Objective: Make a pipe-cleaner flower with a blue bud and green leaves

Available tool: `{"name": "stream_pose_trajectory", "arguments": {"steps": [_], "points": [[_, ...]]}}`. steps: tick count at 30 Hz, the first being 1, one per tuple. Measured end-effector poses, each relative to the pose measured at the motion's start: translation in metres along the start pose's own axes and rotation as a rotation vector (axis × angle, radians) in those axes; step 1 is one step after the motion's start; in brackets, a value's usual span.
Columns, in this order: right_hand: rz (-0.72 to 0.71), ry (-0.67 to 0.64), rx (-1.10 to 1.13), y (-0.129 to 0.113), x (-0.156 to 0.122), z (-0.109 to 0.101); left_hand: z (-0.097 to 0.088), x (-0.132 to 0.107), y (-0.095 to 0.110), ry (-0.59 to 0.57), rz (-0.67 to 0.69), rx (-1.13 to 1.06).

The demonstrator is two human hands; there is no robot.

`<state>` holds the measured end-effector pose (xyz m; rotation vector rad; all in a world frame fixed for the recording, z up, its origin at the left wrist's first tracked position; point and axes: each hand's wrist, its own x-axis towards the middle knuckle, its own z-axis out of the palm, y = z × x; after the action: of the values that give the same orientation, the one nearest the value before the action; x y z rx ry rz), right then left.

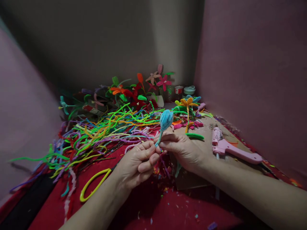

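A light-blue pipe-cleaner flower bud [166,119] stands upright, tilted slightly right, on a thin pale-blue stem. My left hand [141,159] pinches the lower end of that stem between thumb and fingers. From the other side my right hand [183,148] is closed on the same stem a little higher, its thumb and fingertips touching it. The bud itself is above both hands, untouched. Fingers cover most of the lower stem.
Loose pipe cleaners [103,127] in many colours spread across the left. Finished flowers [134,91] stand behind. A pink glue gun [230,150] lies on cardboard [206,127] at right. Yellow-handled scissors [94,183] are beside my left forearm. Fuzzy scraps dot the red cloth [153,204].
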<state>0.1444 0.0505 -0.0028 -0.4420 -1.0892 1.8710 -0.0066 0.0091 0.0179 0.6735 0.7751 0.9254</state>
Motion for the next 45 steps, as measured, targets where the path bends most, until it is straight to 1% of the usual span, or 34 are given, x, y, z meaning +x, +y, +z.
{"name": "stream_pose_trajectory", "arguments": {"steps": [4, 8, 10, 12, 14, 16, 18, 19, 22, 24, 26, 28, 31, 33, 35, 36, 37, 39, 41, 42, 43, 44, 45], "points": [[0.026, -0.013, 0.024, 0.002, 0.0, -0.001, -0.002, 0.0, 0.001, -0.056, -0.042, -0.01], [0.079, -0.055, 0.028, 0.005, -0.001, -0.004, -0.002, 0.001, 0.0, -0.033, -0.038, 0.026], [0.072, -0.043, 0.006, 0.006, -0.001, -0.005, 0.001, 0.0, -0.001, -0.012, -0.008, 0.114], [0.057, -0.003, -0.011, 0.006, -0.001, -0.004, 0.004, -0.001, -0.003, 0.032, 0.066, 0.289], [0.044, 0.062, -0.032, 0.007, -0.001, -0.003, 0.008, -0.001, -0.007, 0.152, 0.205, 0.549], [0.037, 0.126, -0.051, 0.008, -0.002, -0.002, 0.008, -0.001, -0.012, 0.311, 0.413, 0.848], [0.049, 0.163, -0.078, 0.009, -0.002, -0.002, 0.005, 0.001, -0.017, 0.425, 0.644, 1.126], [0.056, 0.171, -0.094, 0.01, -0.003, -0.002, 0.003, 0.001, -0.02, 0.445, 0.756, 1.25], [0.035, 0.181, -0.189, 0.008, -0.005, 0.0, -0.008, 0.003, -0.024, 0.431, 1.027, 1.586], [0.006, 0.186, -0.277, 0.005, -0.006, 0.002, -0.015, 0.004, -0.025, 0.43, 1.135, 1.766], [-0.008, 0.173, -0.363, 0.002, -0.008, 0.005, -0.02, 0.005, -0.024, 0.438, 1.174, 1.866], [-0.039, 0.155, -0.431, 0.0, -0.009, 0.007, -0.021, 0.004, -0.022, 0.426, 1.178, 1.878], [-0.137, 0.146, -0.53, -0.001, -0.011, 0.009, -0.019, 0.001, -0.019, 0.385, 1.194, 1.82], [-0.189, 0.133, -0.583, -0.001, -0.012, 0.01, -0.015, -0.001, -0.017, 0.358, 1.202, 1.754], [-0.18, 0.1, -0.581, -0.002, -0.012, 0.011, -0.01, -0.004, -0.015, 0.347, 1.153, 1.625], [-0.161, 0.082, -0.555, -0.003, -0.012, 0.01, -0.007, -0.005, -0.013, 0.354, 1.091, 1.536], [-0.137, 0.066, -0.513, -0.003, -0.011, 0.01, -0.004, -0.006, -0.012, 0.359, 1.0, 1.432], [-0.087, 0.033, -0.388, -0.002, -0.01, 0.009, 0.001, -0.006, -0.008, 0.349, 0.749, 1.177], [-0.054, 0.01, -0.266, 0.001, -0.008, 0.006, 0.004, -0.006, -0.006, 0.307, 0.48, 0.91], [-0.045, 0.006, -0.218, 0.002, -0.008, 0.005, 0.005, -0.006, -0.005, 0.279, 0.379, 0.803], [-0.037, 0.008, -0.177, 0.004, -0.007, 0.004, 0.006, -0.006, -0.005, 0.254, 0.31, 0.727], [-0.03, 0.013, -0.144, 0.005, -0.007, 0.004, 0.006, -0.007, -0.004, 0.236, 0.272, 0.683], [-0.028, 0.016, -0.114, 0.006, -0.007, 0.003, 0.007, -0.007, -0.003, 0.22, 0.261, 0.675]]}}
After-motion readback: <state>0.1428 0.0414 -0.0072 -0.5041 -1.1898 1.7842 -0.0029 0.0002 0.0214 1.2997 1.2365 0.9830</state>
